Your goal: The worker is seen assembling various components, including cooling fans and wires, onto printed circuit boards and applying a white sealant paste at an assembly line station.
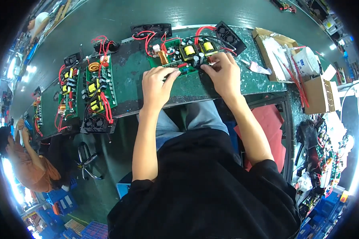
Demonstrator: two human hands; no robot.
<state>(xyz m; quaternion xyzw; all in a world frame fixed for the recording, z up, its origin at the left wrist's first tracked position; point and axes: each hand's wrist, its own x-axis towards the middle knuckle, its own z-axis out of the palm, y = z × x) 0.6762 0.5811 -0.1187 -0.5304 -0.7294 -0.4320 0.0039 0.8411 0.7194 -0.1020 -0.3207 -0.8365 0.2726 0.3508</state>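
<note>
In front of me on the green bench lies a green circuit board (152, 62) with yellow-wrapped transformers (188, 50), capacitors and red wires. My left hand (155, 85) is closed, thumb and forefinger together at the board's near edge, beside a small red part. On the board's right end is my right hand (224, 73), its fingers curled and closed on the near edge next to the capacitors; the fingertips are partly hidden. Two black fans hang on the wires behind the board: one fan (230, 36) at the right, another (150, 30) at the left.
More wired circuit boards (93, 87) lie along the bench to my left. A white glue tube (259, 68) and a cardboard tray (267, 51) with a white tub (306, 60) are at the right. A person (38, 167) in orange sits far left, near a stool (85, 161).
</note>
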